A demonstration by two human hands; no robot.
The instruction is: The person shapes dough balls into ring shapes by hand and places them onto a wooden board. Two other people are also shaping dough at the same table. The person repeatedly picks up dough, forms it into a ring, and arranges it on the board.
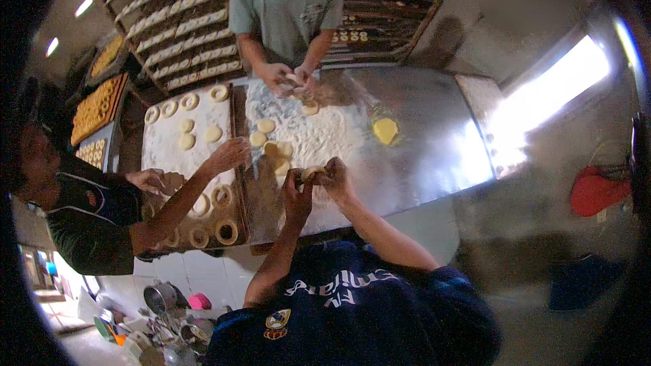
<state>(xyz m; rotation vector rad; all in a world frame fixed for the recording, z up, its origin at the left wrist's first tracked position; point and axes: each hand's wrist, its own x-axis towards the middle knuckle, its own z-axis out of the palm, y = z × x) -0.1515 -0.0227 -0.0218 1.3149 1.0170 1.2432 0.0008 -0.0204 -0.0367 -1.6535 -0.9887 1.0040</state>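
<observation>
Here, racks [128, 37] stand beyond the floured table [427, 112], over which left hand [296, 188] and right hand [334, 178] pinch dough [314, 172].

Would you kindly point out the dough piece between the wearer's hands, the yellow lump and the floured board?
Dough piece [314, 172]: head view, visible middle.
Yellow lump [385, 131]: head view, middle of its top.
Floured board [160, 146]: head view, bare patch at left.

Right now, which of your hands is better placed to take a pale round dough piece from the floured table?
Probably the left hand: it is nearer the pale round dough pieces; the right hand lies farther. Both hold one yellowish dough piece.
</observation>
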